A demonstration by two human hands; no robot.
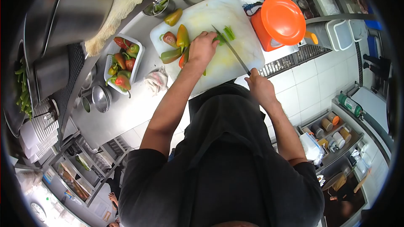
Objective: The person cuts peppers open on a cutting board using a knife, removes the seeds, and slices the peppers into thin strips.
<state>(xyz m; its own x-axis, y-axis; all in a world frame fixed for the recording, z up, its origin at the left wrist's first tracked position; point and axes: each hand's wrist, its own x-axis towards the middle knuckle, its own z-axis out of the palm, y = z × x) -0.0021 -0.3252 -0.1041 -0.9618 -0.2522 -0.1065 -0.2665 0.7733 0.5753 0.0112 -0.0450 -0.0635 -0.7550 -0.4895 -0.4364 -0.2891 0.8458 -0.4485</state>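
While the right hand point(261, 86) has its fingers wrapped around the knife point(232, 49) by its handle, the blade slanting across the cutting board point(244, 56), the left hand point(203, 47) holds green pieces point(220, 39) in bent fingers just beside it — seemingly to steady them. Whole peppers point(182, 37) lie near the board's left edge — probably to be out of the blade's way.

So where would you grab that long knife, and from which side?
Probably by its dark handle, coming from the near right, as the right hand has it. The knife slants away over the cutting board, its tip close to the left hand, so the near end looks safest. Most of the handle is hidden in the fist.
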